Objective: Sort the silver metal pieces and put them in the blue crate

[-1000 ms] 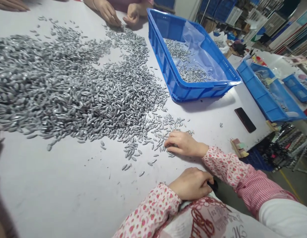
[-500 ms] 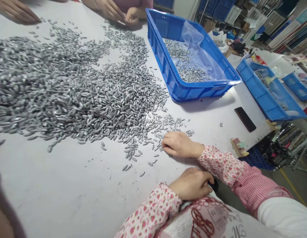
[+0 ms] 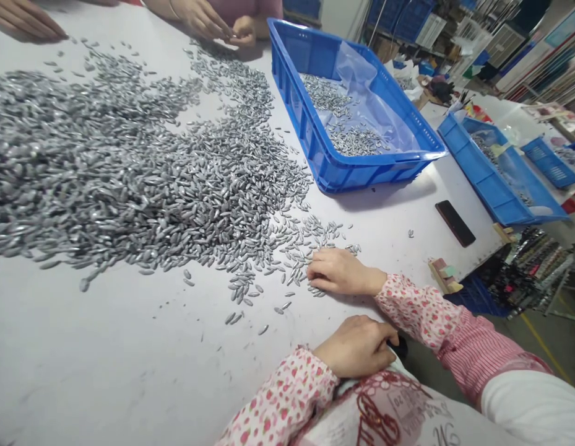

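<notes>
White table bears silver pieces, blue crate, phone.

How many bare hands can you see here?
5. Own left hand at near edge; right hand on silver oval pieces; co-worker hand far left; two more hands at far edge. Others may be hidden.

A broad white desk is spreading across the room; grey concrete floor with a yellow painted line is showing at right, cluttered shelving standing behind.
</notes>
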Demonstrator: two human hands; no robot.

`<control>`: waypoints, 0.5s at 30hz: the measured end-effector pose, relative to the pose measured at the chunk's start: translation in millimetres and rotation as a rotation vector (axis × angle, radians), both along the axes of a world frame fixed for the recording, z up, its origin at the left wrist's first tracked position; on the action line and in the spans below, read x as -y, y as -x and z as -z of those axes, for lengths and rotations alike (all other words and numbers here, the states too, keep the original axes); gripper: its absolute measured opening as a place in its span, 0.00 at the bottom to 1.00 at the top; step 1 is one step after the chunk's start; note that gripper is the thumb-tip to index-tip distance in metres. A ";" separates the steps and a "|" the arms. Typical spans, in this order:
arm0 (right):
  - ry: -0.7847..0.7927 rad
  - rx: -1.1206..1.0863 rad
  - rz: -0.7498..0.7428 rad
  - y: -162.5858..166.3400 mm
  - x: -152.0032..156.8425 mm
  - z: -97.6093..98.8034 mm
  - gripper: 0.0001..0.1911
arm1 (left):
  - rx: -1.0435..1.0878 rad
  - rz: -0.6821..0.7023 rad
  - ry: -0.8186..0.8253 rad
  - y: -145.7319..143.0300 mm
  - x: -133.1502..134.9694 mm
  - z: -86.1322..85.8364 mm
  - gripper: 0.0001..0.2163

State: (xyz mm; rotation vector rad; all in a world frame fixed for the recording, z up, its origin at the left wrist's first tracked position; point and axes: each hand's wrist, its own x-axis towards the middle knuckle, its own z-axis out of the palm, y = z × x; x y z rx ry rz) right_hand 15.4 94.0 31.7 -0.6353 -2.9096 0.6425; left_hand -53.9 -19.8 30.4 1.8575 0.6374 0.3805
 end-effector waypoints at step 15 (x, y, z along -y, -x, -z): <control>-0.120 -0.046 -0.032 -9.2 3.3 2.0 0.11 | -0.012 0.021 0.008 0.8 -0.7 -0.4 0.11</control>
